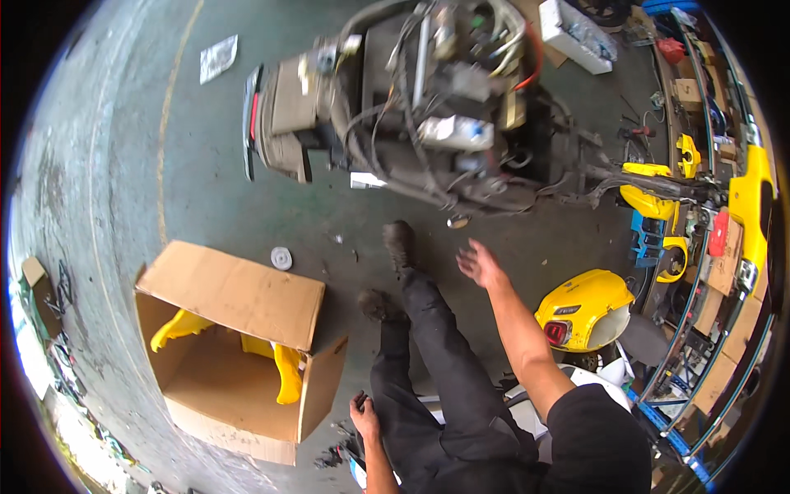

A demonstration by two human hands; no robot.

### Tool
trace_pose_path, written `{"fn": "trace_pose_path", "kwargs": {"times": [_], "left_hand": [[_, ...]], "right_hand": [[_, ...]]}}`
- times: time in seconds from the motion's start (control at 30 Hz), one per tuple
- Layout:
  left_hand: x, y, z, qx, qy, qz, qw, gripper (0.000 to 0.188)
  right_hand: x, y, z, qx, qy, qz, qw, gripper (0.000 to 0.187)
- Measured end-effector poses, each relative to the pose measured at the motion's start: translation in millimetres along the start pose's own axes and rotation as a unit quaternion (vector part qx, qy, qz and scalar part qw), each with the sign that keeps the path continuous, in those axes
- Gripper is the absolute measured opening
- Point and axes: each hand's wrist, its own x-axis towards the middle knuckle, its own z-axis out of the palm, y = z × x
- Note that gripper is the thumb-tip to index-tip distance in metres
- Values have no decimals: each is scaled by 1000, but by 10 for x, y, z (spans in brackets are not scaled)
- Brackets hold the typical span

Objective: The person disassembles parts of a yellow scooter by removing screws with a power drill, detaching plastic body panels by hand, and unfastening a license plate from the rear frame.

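Near left, the left hand (363,413) hangs with fingers partly curled; I cannot tell whether it grips anything. Farther right, the right hand (479,263) is spread and empty; its fingers could snag loose, trailing cables (401,70) on the stripped scooter (444,107), lying beyond both hands, nearer the right.

A dark grey and black scooter body, stripped of its outer panels (403,165), lies ahead of the right grip (480,265) and apart from it, its tail with a red strip to the grip's left and its narrower front end to the right. Its middle is exposed, crowded with loose black wiring, an orange-red cable (535,62) that curves at the side farther from the grip, and a white, box-shaped unit (457,132) set nearer.
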Motion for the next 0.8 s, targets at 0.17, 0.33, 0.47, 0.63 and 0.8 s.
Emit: {"fn": "trace_pose_path", "kwargs": {"times": [0.17, 0.33, 0.47, 0.63, 0.8], "left_hand": [[-137, 1363, 263, -94, 12, 51, 994, 33], [-163, 3379, 820, -157, 27, 265, 951, 36], [-339, 4942, 1625, -116, 64, 404, 905, 78], [153, 4926, 1899, -27, 111, 362, 925, 65], [-42, 5053, 1929, -92, 85, 222, 967, 55]], "right_hand": [[-662, -444, -1153, -22, 138, -51, 989, 40], [-921, -2189, -1378, 27, 223, -219, 949, 13], [-337, -3846, -920, -93, 167, -411, 891, 9], [789, -5244, -52, -326, 109, -485, 804, 20], [1391, -5305, 1290, -530, -95, -413, 735, 43]]}}
